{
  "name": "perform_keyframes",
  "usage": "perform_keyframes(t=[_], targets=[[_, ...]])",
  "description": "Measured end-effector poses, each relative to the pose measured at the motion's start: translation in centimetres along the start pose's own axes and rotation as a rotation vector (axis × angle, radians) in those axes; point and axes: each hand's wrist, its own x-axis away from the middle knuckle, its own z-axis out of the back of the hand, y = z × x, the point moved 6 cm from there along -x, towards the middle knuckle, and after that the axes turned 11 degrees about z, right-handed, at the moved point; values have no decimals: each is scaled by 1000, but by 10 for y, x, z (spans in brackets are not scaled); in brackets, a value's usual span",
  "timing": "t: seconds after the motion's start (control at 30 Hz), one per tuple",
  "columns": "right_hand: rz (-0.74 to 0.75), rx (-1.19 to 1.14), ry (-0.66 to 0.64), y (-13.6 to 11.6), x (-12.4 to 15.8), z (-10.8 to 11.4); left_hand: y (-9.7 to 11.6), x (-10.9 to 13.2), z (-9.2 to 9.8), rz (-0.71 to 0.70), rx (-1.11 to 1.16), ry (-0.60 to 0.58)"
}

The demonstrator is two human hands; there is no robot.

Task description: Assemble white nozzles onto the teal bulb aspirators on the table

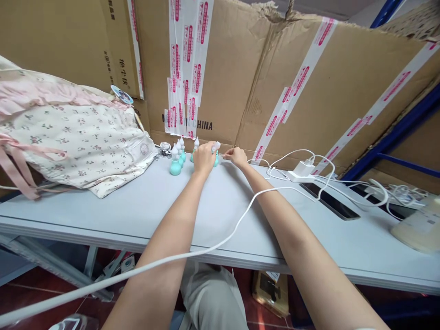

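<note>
My left hand point(204, 158) is closed near the back of the table, with a whitish translucent nozzle point(216, 146) sticking out past its fingers. Just below that nozzle shows the teal bulb point(216, 161) of a small nasal aspirator, partly covered by my fingers. To the right, my right hand point(237, 156) pinches something small and pale, too small to name. Several teal bulb aspirators point(175, 167) with pointed translucent tips stand upright left of my left hand. Another aspirator tip point(196, 142) rises right behind that hand.
A floral cloth bag point(82, 133) lies at the left. White cables loop around a charger point(302, 169) and a dark phone point(330, 200) on the right; one cable crosses over my forearms. Taped cardboard point(227, 68) stands behind the table point(113, 211). A pale container point(419, 227) stands far right.
</note>
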Motion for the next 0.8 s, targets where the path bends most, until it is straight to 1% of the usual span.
perform_keyframes(t=[0.13, 0.2, 0.33, 0.43, 0.53, 0.67, 0.73, 0.8], targets=[[-46, 201, -64, 9, -9, 8, -4, 0, -1, 28, -29, -7], [-56, 239, -76, 14, -11, 11, -2, 1, -3, 8, -43, -14], [-75, 231, -83, 23, -13, 11, 13, 7, -12, -117, -70, -65], [-77, 294, -89, 26, -12, 13, 22, 10, -18, -199, -95, -88], [-58, 362, -83, 28, -13, 17, 22, 12, -24, -261, -137, -125], [-68, 422, -114, 35, -14, 17, 19, 14, -35, -350, -206, -199], [-70, 440, -133, 39, -14, 16, 21, 15, -37, -377, -233, -204], [-56, 409, -153, 42, -15, 15, 26, 17, -37, -403, -249, -196]])
